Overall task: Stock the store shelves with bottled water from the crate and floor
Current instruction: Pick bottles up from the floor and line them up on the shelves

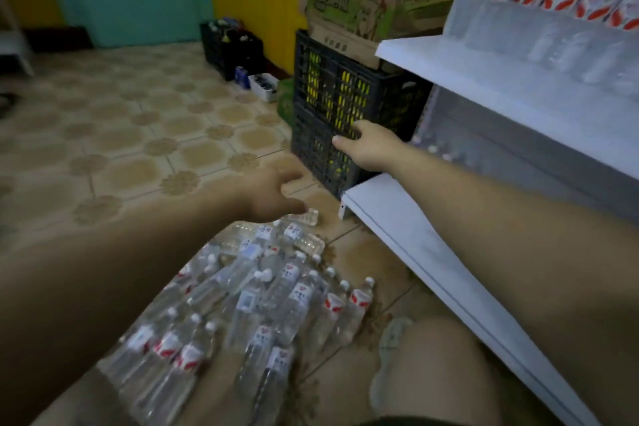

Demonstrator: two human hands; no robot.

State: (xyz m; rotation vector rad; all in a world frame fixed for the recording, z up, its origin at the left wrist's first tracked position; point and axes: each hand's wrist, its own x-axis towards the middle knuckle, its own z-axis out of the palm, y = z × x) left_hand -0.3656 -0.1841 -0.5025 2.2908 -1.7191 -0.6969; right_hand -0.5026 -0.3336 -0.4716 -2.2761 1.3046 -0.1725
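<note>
Tiled floor point(103, 121): it fills the left side, beige with a flower pattern.
Far crate point(230, 48): dark, standing at the yellow wall and well apart from the hands.
Left hand point(273, 195): released, with the fingers loose and spread and nothing in them. It hangs over the floor at the far end of the bottle pile.
Water bottles point(269, 294): many clear bottles with white caps and red-white labels lie in a heap on the floor, between the two arms.
Black crates point(321, 86): two are stacked beside the shelf unit, with yellow showing through the lattice.
Cardboard box point(359, 10): it rests on top of the crates.
Right hand point(366, 147): it lies against the side of the crates with the thumb stretched out. I cannot tell whether the fingers hook into the lattice.
Lower shelf point(415, 245): white and bare where it is visible.
Upper shelf point(466, 79): it carries a row of shelved bottles point(553, 7).
</note>
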